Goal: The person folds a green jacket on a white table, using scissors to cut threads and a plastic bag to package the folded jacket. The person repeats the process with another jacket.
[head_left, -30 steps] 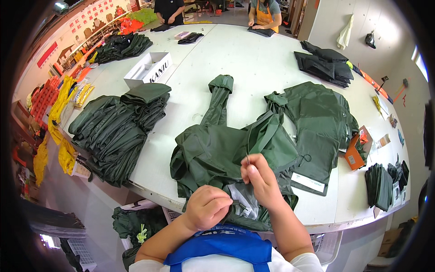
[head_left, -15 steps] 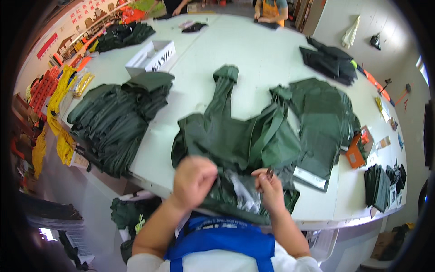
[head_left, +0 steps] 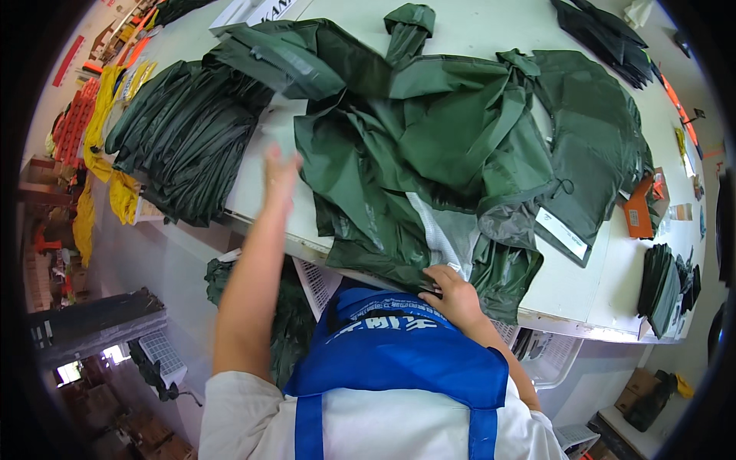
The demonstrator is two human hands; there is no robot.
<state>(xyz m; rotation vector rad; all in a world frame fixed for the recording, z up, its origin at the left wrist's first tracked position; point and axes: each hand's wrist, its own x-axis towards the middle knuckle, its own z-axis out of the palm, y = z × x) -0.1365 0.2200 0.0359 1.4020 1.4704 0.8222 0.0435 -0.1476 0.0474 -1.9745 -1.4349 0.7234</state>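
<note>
A dark green rain jacket (head_left: 460, 115) lies spread and rumpled at the table's near edge, with white mesh lining (head_left: 441, 230) showing near its middle. Its upper left part (head_left: 307, 65) reaches over toward a thick stack of folded green garments (head_left: 184, 138), blurred by motion. My left hand (head_left: 281, 176), also blurred, is raised between the stack and the jacket, fingers apart and nothing seen in them. At the jacket's near edge, just above my blue apron, my right hand (head_left: 452, 295) has its fingers closed on the fabric.
Right of the jacket lies a flat green garment pile (head_left: 590, 138) with a white label strip (head_left: 562, 236). Farther right are an orange box (head_left: 638, 207) and folded dark garments (head_left: 661, 287). White plastic baskets (head_left: 550, 356) stand beneath the white table (head_left: 491, 23). Yellow garments (head_left: 103, 130) hang at left.
My left hand has moved up and left, off the jacket, whose left part has swung toward the stack. The small brown thing in my right hand no longer shows. My view has tilted down.
</note>
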